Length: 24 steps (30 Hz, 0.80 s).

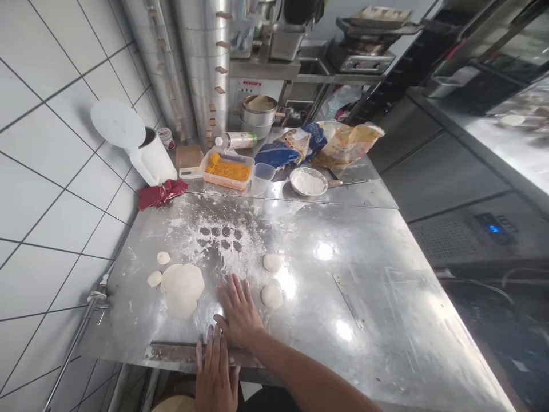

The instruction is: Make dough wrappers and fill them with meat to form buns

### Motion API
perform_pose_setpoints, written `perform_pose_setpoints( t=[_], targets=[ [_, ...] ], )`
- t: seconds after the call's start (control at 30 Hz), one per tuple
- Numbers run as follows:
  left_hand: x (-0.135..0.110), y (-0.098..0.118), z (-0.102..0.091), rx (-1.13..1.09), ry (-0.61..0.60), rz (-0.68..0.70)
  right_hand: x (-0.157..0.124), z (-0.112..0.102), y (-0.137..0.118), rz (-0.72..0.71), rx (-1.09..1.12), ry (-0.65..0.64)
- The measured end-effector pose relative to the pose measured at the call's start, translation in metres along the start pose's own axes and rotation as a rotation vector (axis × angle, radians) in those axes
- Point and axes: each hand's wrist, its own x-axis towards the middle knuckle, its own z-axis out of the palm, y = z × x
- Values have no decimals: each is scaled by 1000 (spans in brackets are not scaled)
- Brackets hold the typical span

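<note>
My right hand [241, 313] lies palm down on the steel table, fingers spread, between the dough pieces; what is under its palm is hidden. My left hand [214, 366] is at the front edge, fingers stretched forward over a long brown bar [174, 352] that looks wooden. Left of my hands is a flattened, uneven sheet of dough [182, 289], with a small dough piece [155, 278] touching it and another dough piece [163, 258] just behind. Two round dough pieces, a nearer one [272, 297] and a farther one [271, 262], sit right of my right hand.
Loose flour [240, 263] with several dark bare spots covers the middle. Along the back stand a tub of orange filling [227, 170], a clear cup [262, 178], a bowl of white powder [307, 182], bags [347, 143] and a white canister [153, 157]. A thin metal strip [348, 301] lies right.
</note>
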Motion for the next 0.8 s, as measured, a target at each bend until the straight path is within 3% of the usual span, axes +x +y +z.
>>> perform_pose_setpoints(
  t=[0.17,0.27,0.47,0.6,0.73,0.8],
  targets=[
    [2,-1,0,-60,43,0,3,0,-7,11,23,30],
    [2,-2,1,-73,64,68,3,-7,-9,34,46,69],
    [13,4,-8,-14,5,146,-19,-39,18,274,111,145],
    [-1,12,-15,27,-57,130,-35,-44,28,266,164,17],
    [-33,15,-13,-24,26,78,-49,-38,14,245,199,-101],
    [-19,14,-13,-16,17,100,-55,-37,6,253,204,-123]
  ],
)
